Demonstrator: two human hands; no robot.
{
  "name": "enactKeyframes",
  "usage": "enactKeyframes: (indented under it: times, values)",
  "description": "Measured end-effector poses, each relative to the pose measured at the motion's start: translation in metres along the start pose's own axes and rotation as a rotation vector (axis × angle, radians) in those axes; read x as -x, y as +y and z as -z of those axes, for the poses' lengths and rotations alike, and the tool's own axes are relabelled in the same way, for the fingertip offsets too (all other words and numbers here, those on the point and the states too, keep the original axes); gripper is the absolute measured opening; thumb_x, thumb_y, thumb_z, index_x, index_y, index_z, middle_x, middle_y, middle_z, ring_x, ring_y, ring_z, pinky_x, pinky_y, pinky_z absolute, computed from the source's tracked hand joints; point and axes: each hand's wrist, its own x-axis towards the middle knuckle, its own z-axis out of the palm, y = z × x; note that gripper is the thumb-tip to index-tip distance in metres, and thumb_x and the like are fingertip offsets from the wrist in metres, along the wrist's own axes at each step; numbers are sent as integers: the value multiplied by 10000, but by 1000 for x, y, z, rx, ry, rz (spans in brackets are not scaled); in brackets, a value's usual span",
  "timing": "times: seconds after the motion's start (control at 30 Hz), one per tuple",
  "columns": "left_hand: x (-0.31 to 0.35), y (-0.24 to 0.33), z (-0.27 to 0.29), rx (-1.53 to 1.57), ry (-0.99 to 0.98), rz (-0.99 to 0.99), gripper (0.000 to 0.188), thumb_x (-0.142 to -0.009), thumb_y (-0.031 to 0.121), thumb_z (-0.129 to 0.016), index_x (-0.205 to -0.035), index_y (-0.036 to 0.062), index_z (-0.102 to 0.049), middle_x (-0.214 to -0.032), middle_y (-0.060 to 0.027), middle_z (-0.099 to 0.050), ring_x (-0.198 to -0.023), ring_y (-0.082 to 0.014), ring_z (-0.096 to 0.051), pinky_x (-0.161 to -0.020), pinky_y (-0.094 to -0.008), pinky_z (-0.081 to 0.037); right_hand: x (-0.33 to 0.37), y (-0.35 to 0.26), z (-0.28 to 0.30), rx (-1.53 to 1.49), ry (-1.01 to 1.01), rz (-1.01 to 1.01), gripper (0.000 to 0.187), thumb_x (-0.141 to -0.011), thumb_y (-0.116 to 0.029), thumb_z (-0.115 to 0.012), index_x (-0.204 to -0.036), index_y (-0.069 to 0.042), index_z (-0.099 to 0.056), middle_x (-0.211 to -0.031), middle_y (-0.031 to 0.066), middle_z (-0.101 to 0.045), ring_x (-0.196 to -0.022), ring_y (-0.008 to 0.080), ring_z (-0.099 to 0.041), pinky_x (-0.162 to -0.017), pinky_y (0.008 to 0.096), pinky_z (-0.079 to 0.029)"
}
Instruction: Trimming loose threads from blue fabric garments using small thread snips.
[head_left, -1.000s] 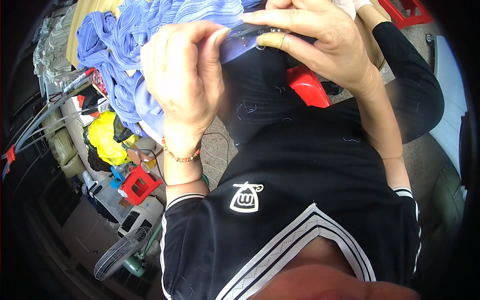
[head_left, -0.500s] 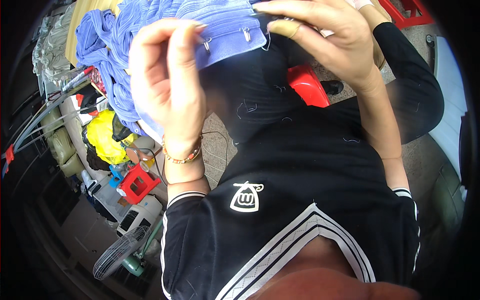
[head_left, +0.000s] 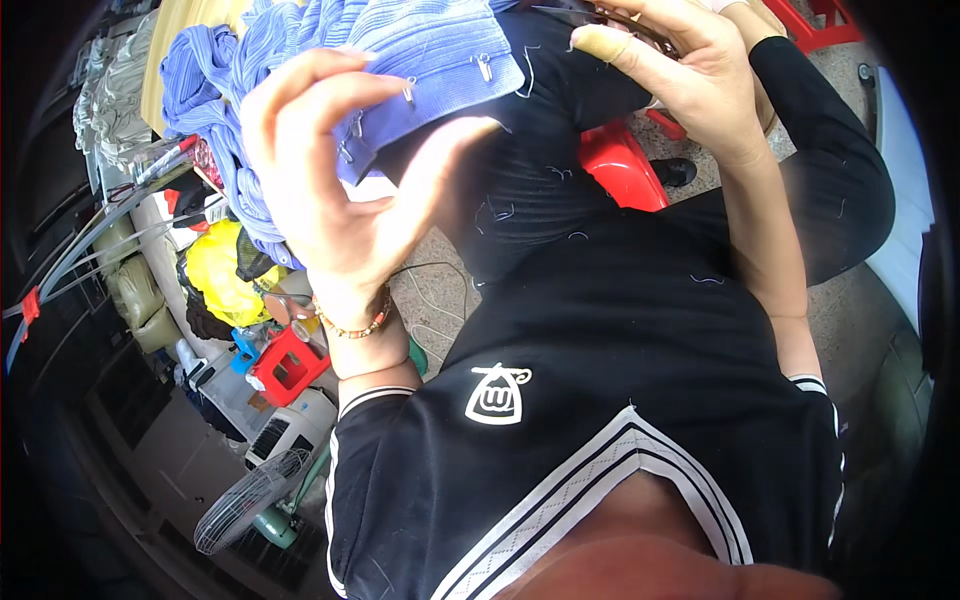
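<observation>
A blue-violet ribbed knit garment [head_left: 440, 75] lies across my lap and the table edge, with small silvery metal fasteners [head_left: 485, 68] along its band. My left hand [head_left: 345, 185] is over the garment's near side, thumb and fingers spread wide, nothing visible between them. Its fingertips appear close to one fastener; whether they touch the cloth I cannot tell. Right of the band, my right hand [head_left: 695, 75] is closed round dark metal thread snips [head_left: 645, 30], partly hidden by the fingers. A yellowish cover wraps one right digit. White thread hangs at the band's corner.
A red plastic stool [head_left: 615, 165] stands beyond my black-clad leg. To the left are a yellow bag [head_left: 225, 275], another red stool [head_left: 285, 365] and a standing fan [head_left: 255, 500]. Cables cross the floor. A white panel [head_left: 900, 200] is at the right.
My left hand has opened from a pinch near the fasteners, its thumb swinging right. My right hand with the snips has drawn away from the band's corner, to the right.
</observation>
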Motion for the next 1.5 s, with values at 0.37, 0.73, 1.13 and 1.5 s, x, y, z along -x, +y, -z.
enactKeyframes:
  times: [0.37,0.73,1.13,1.5]
  values:
    - [5,-1,-11,-223,-25,158,249,-729,145,-847,-954,95,-754,-977,-36,-675,-969,-214,-600,-839,-325,-474,0,-6,-4,18,-15,28,325,-824,-2,-768,-1144,9,-711,-872,13,-588,-703,70,-500,-621,206,-393]
    - [17,-1,-20,310,236,402,53,-865,4,-724,-893,-6,-680,-917,-78,-679,-875,-175,-644,-823,-279,-504,-24,-30,-17,51,-175,158,333,-804,10,-761,-1131,37,-701,-861,71,-613,-732,150,-566,-649,257,-448]
    - [23,-5,-22,643,320,487,48,-927,-2,-660,-965,-16,-633,-990,-60,-623,-897,-117,-608,-824,-240,-497,-56,-8,-39,117,-254,528,221,-851,-71,-733,-1052,15,-703,-852,126,-615,-733,230,-599,-650,316,-478]
    - [23,-8,-24,554,317,463,59,-915,28,-685,-938,-2,-640,-970,-57,-619,-878,-127,-592,-796,-250,-486,-59,-2,-47,120,-150,849,189,-862,-125,-723,-1016,-17,-717,-825,121,-607,-743,270,-619,-644,341,-481]
